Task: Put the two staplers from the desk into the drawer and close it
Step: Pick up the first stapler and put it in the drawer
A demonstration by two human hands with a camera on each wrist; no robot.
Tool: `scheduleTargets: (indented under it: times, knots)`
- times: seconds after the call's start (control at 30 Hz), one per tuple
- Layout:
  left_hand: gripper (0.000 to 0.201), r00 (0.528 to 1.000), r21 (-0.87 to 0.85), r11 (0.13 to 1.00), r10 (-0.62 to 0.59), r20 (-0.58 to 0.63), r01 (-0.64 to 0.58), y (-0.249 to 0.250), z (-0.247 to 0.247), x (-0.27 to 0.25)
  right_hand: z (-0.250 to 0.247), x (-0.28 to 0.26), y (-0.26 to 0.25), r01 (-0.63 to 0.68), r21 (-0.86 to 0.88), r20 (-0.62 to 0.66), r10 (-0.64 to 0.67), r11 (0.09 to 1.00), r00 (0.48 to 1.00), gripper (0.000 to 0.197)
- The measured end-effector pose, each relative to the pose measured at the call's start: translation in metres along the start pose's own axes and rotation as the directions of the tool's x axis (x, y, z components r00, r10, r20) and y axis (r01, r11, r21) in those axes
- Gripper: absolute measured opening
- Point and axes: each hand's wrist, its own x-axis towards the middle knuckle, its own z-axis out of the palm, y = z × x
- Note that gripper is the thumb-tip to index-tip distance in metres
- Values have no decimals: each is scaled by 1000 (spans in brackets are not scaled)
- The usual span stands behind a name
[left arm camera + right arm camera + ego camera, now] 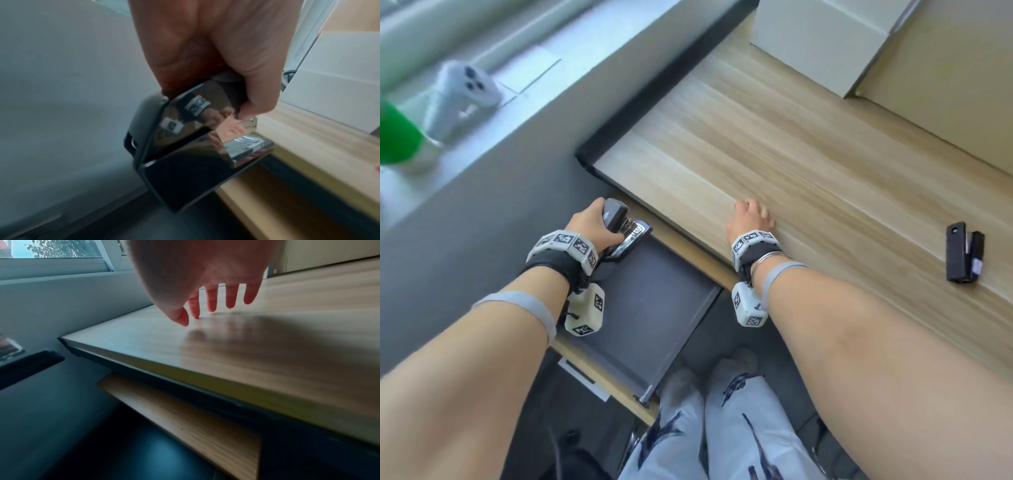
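The left hand (592, 224) grips a large black-and-chrome stapler (625, 228), fingers and thumb curled round its top, and holds it over the far corner of the open drawer (654, 308), just below the desk's front edge. In the left wrist view the stapler's (195, 146) shiny base hangs tilted under the fist (216, 48), clear of the drawer floor. The right hand (751, 217) rests on the desk (808, 154) near its front edge, fingers (211, 300) loose and apart, holding nothing; one fingertip touches the wood. A second, smaller black stapler (964, 251) lies on the desk near the front edge, well to the right of the right hand. A white box (822, 37) sits at the desk's far edge.
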Motion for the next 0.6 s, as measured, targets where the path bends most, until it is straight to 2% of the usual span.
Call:
scheduleTargets:
  times: [0.2,0.33,0.6]
  knots:
    - [37,991,35,994,-111,69,108,-43,49,19,17,1,-4,-10,13,-78,11,1000,997,53]
    - [36,986,85,988,-138,94,131,-60,88,38,29,-1,3,-3,-33,-95,0,999,996,56]
    - [30,973,147,972,-199,116,182,-86,150,73,42,-1,8,13,-69,-231,-29,998,973,57]
